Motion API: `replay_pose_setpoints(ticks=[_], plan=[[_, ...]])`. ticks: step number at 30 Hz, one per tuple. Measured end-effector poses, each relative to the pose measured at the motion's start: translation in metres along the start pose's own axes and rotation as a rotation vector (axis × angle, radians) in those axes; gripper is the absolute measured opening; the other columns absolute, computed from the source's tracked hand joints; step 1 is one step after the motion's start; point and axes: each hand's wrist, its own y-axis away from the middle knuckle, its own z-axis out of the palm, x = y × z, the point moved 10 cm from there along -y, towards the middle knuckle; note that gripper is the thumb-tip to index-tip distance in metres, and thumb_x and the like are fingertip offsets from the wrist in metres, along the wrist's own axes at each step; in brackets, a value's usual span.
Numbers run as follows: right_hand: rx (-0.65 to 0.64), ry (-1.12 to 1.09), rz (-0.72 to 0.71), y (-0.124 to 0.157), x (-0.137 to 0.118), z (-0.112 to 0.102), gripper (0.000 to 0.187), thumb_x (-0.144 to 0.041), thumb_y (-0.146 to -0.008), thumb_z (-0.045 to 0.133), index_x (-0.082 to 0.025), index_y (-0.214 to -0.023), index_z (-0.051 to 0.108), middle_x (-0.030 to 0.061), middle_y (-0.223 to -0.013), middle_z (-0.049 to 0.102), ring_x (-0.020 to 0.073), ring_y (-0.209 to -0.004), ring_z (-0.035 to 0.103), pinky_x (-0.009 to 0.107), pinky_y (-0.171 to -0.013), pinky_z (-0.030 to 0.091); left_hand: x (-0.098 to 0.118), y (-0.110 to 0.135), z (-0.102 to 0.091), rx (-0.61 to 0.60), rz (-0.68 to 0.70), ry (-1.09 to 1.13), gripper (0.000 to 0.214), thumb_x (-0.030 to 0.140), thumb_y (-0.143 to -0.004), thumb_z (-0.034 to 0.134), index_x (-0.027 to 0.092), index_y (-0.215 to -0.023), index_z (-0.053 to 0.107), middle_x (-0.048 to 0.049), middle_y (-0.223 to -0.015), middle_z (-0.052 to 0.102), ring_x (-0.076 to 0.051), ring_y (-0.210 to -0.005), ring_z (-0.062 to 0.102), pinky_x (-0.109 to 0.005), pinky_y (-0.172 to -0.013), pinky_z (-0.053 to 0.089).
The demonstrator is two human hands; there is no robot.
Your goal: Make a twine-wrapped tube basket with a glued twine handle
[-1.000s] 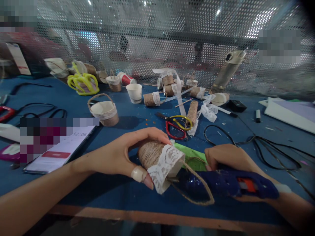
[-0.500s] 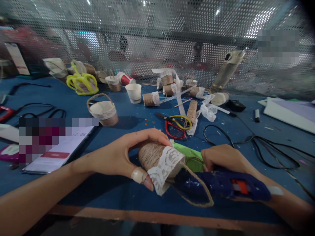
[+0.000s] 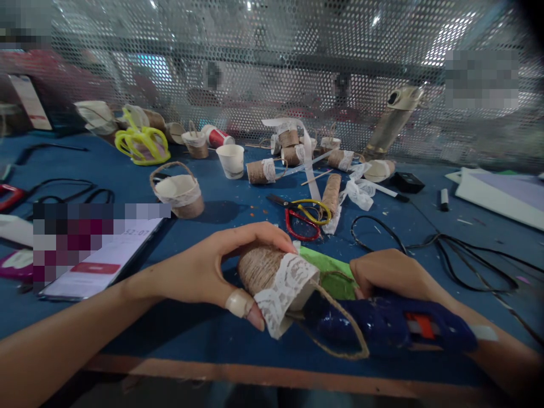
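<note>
My left hand [image 3: 204, 272] is wrapped round a twine-covered cup with a white lace band [image 3: 274, 277], held on its side above the blue table's near edge. A tape strip sits on the thumb. My right hand [image 3: 395, 275] grips a dark blue glue gun [image 3: 382, 326] whose nozzle points left into the cup's open mouth. A twine loop handle [image 3: 340, 323] hangs from the cup's rim over the gun's barrel. Under them lies a green sheet [image 3: 327, 266].
A phone [image 3: 100, 260] lies at the left. Red and yellow scissors [image 3: 304, 218], a basket cup with handle [image 3: 181, 192], a white paper cup [image 3: 232, 160], several twine-wrapped cups, lace scraps and black cables [image 3: 442, 249] litter the blue table [image 3: 238, 209]. A perforated metal screen stands behind.
The glue gun and my right hand shifted slightly, left and then back right; the nozzle stays at the cup's mouth. My left hand holds the cup still.
</note>
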Motion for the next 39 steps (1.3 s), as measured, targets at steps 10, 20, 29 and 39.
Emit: replay_pose_setpoints(ticks=[10, 20, 29, 39], plan=[[0.054, 0.087, -0.014, 0.000, -0.003, -0.003, 0.044, -0.012, -0.059, 0.066, -0.020, -0.038, 0.028, -0.0061, -0.036, 0.028, 0.0075, -0.034, 0.016, 0.028, -0.038, 0.005, -0.002, -0.002, 0.004, -0.022, -0.004, 0.017, 0.076, 0.024, -0.057, 0.097, 0.029, -0.126, 0.064, -0.0076, -0.126, 0.062, -0.028, -0.117, 0.059, -0.034, -0.103, 0.048], [-0.291, 0.202, 0.346, -0.002, 0.006, 0.004, 0.044, -0.010, -0.060, 0.066, -0.019, -0.036, 0.030, -0.0037, -0.041, 0.036, 0.0092, -0.041, 0.029, 0.027, -0.045, 0.016, 0.000, -0.001, 0.004, -0.021, -0.006, 0.022, 0.073, 0.024, -0.061, 0.095, 0.026, -0.126, 0.063, -0.0089, -0.126, 0.062, -0.029, -0.118, 0.059, -0.034, -0.102, 0.049], [-0.093, 0.193, 0.075, 0.004, -0.019, -0.021, 0.042, -0.012, -0.076, 0.058, -0.021, -0.049, 0.027, -0.0048, -0.047, 0.040, 0.0100, -0.045, 0.037, 0.024, -0.047, 0.026, 0.001, 0.000, 0.000, 0.001, 0.001, 0.009, 0.076, 0.022, -0.057, 0.097, 0.026, -0.125, 0.064, -0.0079, -0.125, 0.063, -0.027, -0.118, 0.059, -0.031, -0.103, 0.047], [-0.246, 0.246, 0.254, -0.001, -0.010, -0.010, 0.042, -0.002, -0.061, 0.057, -0.020, -0.039, 0.027, -0.0053, -0.042, 0.036, 0.0094, -0.043, 0.032, 0.024, -0.045, 0.018, 0.003, -0.001, 0.001, -0.003, 0.007, 0.006, 0.074, 0.021, -0.058, 0.097, 0.026, -0.125, 0.064, -0.0081, -0.125, 0.063, -0.028, -0.117, 0.060, -0.031, -0.100, 0.048]])
